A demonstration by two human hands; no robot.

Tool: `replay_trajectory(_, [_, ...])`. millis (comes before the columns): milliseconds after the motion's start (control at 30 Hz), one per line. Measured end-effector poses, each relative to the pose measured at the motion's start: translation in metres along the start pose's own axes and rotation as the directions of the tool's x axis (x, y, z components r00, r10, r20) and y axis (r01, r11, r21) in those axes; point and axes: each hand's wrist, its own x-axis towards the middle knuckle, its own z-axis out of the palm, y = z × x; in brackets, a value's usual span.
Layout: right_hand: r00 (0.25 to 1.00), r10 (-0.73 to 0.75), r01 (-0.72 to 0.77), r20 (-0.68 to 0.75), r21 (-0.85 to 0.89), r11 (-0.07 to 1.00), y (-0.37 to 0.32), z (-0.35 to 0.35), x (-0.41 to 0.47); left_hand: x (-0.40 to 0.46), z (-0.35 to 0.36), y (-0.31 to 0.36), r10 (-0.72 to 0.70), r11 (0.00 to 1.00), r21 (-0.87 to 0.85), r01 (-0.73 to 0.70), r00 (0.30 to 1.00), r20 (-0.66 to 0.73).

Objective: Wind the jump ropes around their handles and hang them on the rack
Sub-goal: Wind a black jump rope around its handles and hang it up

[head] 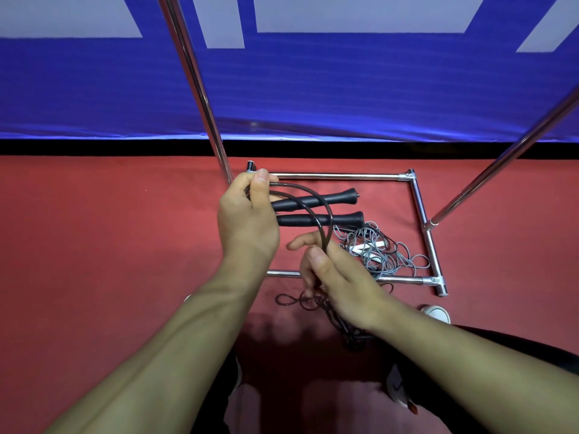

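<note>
Open red floor (pixel 94 245) to the left, slanted rack poles (pixel 200 89) rising at left and right, chrome base frame (pixel 421 208) on the floor ahead, grey rope tangle (pixel 385 255) filling its right half, dark cord (pixel 329 308) heaped under the hands

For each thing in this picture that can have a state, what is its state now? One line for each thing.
Left hand: grips the two black handles together, side by side.
Right hand: pinches the black rope.
Black rope: one loop arcs over the handles, the rest hangs tangled to the floor.
Grey rope: unwound, tangled on the floor inside the rack base.
Rack: standing, no rope seen on it.
</note>
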Motion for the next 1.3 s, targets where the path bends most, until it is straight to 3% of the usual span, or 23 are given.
replay_trajectory(67, [0.999, -0.016, 0.021, 0.032, -0.186, 0.982, 0.007, -0.001, -0.003, 0.004, 0.001, -0.001, -0.049, 0.999, -0.024, 0.049, 0.999, -0.003])
replay_trajectory(200, [0.975, 0.041, 0.091, 0.217, -0.561, 0.823, 0.012, -0.002, -0.003, -0.012, 0.010, 0.004, -0.043, 0.997, -0.054, 0.050, 0.993, 0.110])
replay_trajectory(367, [0.984, -0.136, 0.177, 0.118, -0.780, 0.600, 0.020, -0.025, 0.007, -0.027, 0.009, 0.003, 0.002, 0.999, -0.036, 0.009, 0.958, 0.286])
replay_trajectory(433, [0.986, -0.128, 0.163, 0.104, -0.744, 0.647, 0.017, -0.040, 0.010, -0.022, 0.006, 0.000, -0.018, 1.000, -0.008, 0.021, 0.953, 0.304])
replay_trajectory(533, [0.995, -0.088, 0.040, -0.050, -0.606, 0.794, 0.008, -0.058, 0.017, -0.020, 0.002, -0.002, -0.043, 0.999, 0.012, 0.041, 0.937, 0.347])
replay_trajectory(600, [0.993, -0.063, -0.005, -0.103, -0.554, 0.832, 0.002, -0.064, 0.021, -0.022, 0.001, -0.004, -0.052, 0.999, 0.033, 0.042, 0.914, 0.403])
replay_trajectory(733, [0.972, -0.150, 0.040, -0.184, -0.496, 0.867, -0.004, -0.069, 0.024, -0.023, -0.002, -0.006, -0.076, 0.995, 0.097, 0.021, 0.788, 0.611])
replay_trajectory(800, [0.968, -0.126, 0.020, -0.216, -0.437, 0.899, -0.004, -0.071, 0.025, -0.024, -0.002, -0.008, -0.090, 0.991, 0.135, -0.005, 0.722, 0.686])
replay_trajectory(867, [0.967, -0.105, -0.003, -0.233, -0.420, 0.908, -0.005, -0.073, 0.026, -0.026, 0.001, -0.012, -0.098, 0.973, 0.214, -0.081, 0.699, 0.709])
replay_trajectory(1000, [0.962, -0.119, -0.026, -0.244, -0.518, 0.855, -0.012, -0.079, 0.024, -0.026, 0.003, -0.020, -0.060, 0.900, 0.385, -0.202, 0.820, 0.570])
replay_trajectory(1167, [0.947, -0.205, -0.022, -0.249, -0.684, 0.729, -0.031, -0.076, 0.015, -0.015, 0.008, -0.022, 0.018, 0.904, 0.405, -0.136, 0.960, 0.281])
replay_trajectory(1300, [0.939, -0.306, 0.065, -0.156, -0.794, 0.605, -0.040, -0.046, -0.008, -0.008, 0.014, -0.016, 0.035, 0.960, 0.277, -0.032, 0.999, -0.006])
